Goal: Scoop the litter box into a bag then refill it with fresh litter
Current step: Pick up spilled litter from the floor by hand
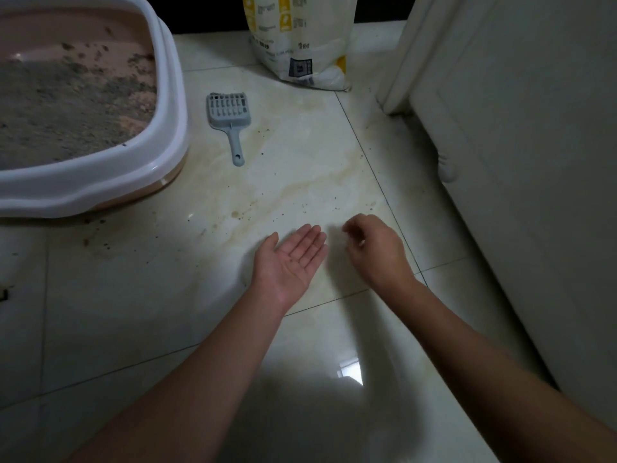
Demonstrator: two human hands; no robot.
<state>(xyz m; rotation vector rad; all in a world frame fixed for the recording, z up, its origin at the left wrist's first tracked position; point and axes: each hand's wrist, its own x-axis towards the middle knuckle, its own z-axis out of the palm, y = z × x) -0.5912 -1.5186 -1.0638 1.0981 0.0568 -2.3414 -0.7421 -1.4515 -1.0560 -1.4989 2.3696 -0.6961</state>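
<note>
The tiled floor [140,295] is stretching under everything, stained yellowish and speckled with dark crumbs ahead of the hands. A pale cabinet or door panel [521,162] is standing to the right of the right hand, running up the whole right side of the view. The litter box [167,105], pink inside with a broad white rim, is sitting well ahead and to the left of the left hand; grey, clumped litter [56,111] is lying across its bottom, with smears climbing the far wall. The bag of fresh litter [300,38], white with yellow print, is standing upright far ahead of both hands, its top cut off by the frame. The grey slotted scoop [229,121] is lying flat on the floor between the box and the bag, well ahead of the left hand, its handle pointing back toward the person, touched by neither hand. The left hand [290,259] is hovering just above the floor with its palm turned up and its fingers straight and together, holding nothing large; a dark speck or two is showing on the palm. The right hand [374,252] is hanging just beside it, back upward, fingers loosely curled with the tips drawn toward the thumb; whether they are pinching anything I cannot tell.
</note>
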